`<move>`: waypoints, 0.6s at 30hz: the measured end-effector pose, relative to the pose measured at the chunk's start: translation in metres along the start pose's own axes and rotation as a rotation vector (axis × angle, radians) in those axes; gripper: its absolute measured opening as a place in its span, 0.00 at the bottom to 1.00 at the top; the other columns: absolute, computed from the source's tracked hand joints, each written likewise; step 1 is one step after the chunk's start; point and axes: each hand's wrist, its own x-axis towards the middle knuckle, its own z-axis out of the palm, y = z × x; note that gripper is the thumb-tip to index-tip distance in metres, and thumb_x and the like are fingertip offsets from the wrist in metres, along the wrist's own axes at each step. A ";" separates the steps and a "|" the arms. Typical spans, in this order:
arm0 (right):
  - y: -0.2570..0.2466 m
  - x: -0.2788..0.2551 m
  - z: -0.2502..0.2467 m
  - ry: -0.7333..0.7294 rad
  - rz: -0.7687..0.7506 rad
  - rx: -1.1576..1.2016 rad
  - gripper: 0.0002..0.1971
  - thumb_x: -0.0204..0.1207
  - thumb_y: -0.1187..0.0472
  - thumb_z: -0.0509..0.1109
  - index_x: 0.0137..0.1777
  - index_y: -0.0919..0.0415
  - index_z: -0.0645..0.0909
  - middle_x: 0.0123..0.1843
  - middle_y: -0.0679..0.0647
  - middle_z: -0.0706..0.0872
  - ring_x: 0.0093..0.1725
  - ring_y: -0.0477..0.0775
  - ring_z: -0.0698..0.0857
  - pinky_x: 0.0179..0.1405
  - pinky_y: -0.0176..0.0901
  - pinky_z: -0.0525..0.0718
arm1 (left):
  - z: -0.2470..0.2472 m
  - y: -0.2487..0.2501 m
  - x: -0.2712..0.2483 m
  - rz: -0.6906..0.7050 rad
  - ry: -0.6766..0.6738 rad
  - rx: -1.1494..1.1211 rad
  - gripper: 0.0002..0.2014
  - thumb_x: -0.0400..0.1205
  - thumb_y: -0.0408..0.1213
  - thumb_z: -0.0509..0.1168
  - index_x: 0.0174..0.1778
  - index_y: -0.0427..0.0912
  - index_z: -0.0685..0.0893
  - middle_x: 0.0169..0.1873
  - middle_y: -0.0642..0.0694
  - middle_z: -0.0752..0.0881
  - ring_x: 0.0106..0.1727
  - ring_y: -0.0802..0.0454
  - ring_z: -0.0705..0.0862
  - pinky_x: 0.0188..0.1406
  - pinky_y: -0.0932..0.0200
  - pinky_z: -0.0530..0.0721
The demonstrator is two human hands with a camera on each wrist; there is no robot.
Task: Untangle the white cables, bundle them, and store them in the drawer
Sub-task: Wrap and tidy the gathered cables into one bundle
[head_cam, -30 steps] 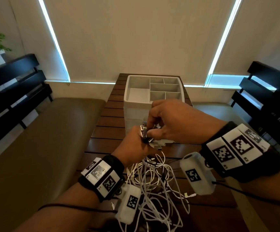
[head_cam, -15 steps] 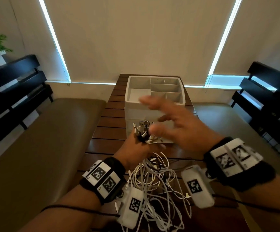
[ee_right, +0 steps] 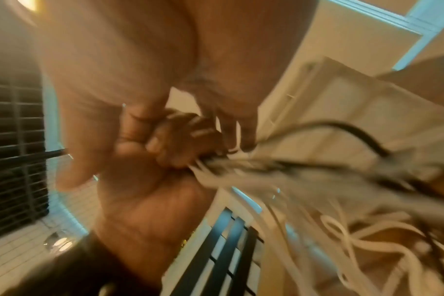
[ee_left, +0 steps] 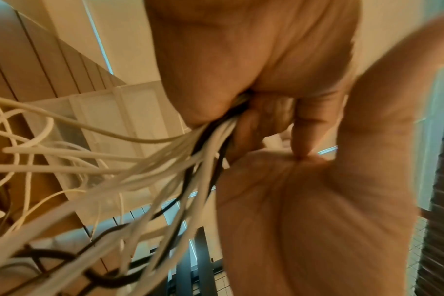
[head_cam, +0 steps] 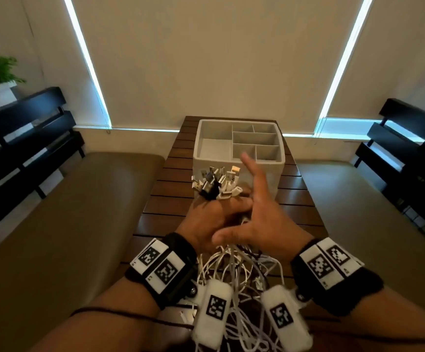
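Over the table (head_cam: 170, 199), left hand (head_cam: 206, 222) still clenches cables (head_cam: 234, 270); right hand (head_cam: 262, 219), released, drew nearer

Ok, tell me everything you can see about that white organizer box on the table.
The organizer box is white and looks like plastic, roughly square with rounded corners, standing upright on the slatted wooden table toward its far end. Its open top is split by thin walls into one large compartment on the left and several smaller ones on the right; all look empty. The cable plugs held up by the left hand overlap its front; contact cannot be told.
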 end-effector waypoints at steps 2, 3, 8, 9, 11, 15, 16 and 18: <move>0.017 -0.004 0.006 -0.104 0.089 -0.085 0.52 0.58 0.64 0.86 0.79 0.45 0.59 0.65 0.48 0.83 0.64 0.46 0.83 0.62 0.49 0.85 | 0.009 0.001 0.005 -0.169 0.054 -0.324 0.08 0.76 0.30 0.70 0.31 0.45 0.84 0.23 0.51 0.81 0.25 0.57 0.81 0.27 0.64 0.80; 0.025 -0.004 0.009 -0.112 0.114 -0.120 0.39 0.63 0.65 0.83 0.73 0.50 0.69 0.60 0.48 0.86 0.59 0.46 0.86 0.61 0.51 0.86 | 0.014 0.001 0.008 -0.180 0.068 -0.323 0.13 0.76 0.31 0.70 0.26 0.47 0.81 0.19 0.54 0.75 0.20 0.59 0.75 0.23 0.65 0.77; 0.034 0.000 0.010 -0.119 0.123 -0.133 0.13 0.77 0.65 0.70 0.61 0.58 0.78 0.50 0.56 0.88 0.47 0.54 0.89 0.51 0.57 0.88 | 0.012 0.009 0.016 -0.217 0.212 -0.490 0.17 0.75 0.40 0.68 0.19 0.48 0.76 0.13 0.53 0.70 0.16 0.58 0.74 0.23 0.62 0.80; 0.031 0.001 0.009 -0.124 0.105 -0.175 0.11 0.78 0.62 0.70 0.59 0.56 0.79 0.47 0.54 0.88 0.43 0.50 0.88 0.47 0.54 0.88 | 0.012 0.009 0.017 -0.209 0.231 -0.526 0.18 0.75 0.40 0.69 0.19 0.47 0.74 0.12 0.53 0.68 0.15 0.58 0.73 0.23 0.61 0.80; 0.029 0.001 0.007 -0.107 0.044 -0.317 0.08 0.78 0.53 0.70 0.55 0.48 0.80 0.45 0.47 0.87 0.43 0.42 0.86 0.48 0.50 0.86 | 0.009 0.004 0.020 -0.182 0.233 -0.572 0.20 0.77 0.40 0.69 0.21 0.45 0.69 0.11 0.53 0.64 0.12 0.59 0.68 0.18 0.64 0.76; 0.032 0.000 0.000 -0.177 0.077 -0.300 0.27 0.70 0.29 0.64 0.48 0.53 0.82 0.40 0.56 0.88 0.36 0.57 0.85 0.39 0.51 0.84 | 0.002 0.000 0.021 -0.196 0.155 -0.668 0.23 0.79 0.43 0.68 0.20 0.46 0.66 0.11 0.54 0.62 0.11 0.61 0.62 0.12 0.67 0.60; 0.031 -0.002 -0.001 -0.208 0.106 -0.203 0.29 0.69 0.27 0.62 0.43 0.55 0.81 0.36 0.60 0.85 0.32 0.60 0.82 0.34 0.49 0.82 | 0.000 0.001 0.021 -0.198 0.136 -0.687 0.24 0.80 0.43 0.67 0.19 0.47 0.66 0.11 0.54 0.62 0.10 0.61 0.61 0.12 0.67 0.59; 0.029 -0.008 -0.001 -0.230 0.166 -0.004 0.26 0.74 0.32 0.59 0.38 0.57 0.77 0.32 0.61 0.78 0.29 0.58 0.79 0.31 0.43 0.79 | -0.004 0.002 0.022 -0.206 0.108 -0.733 0.25 0.80 0.45 0.66 0.18 0.47 0.66 0.10 0.55 0.63 0.10 0.61 0.61 0.11 0.68 0.58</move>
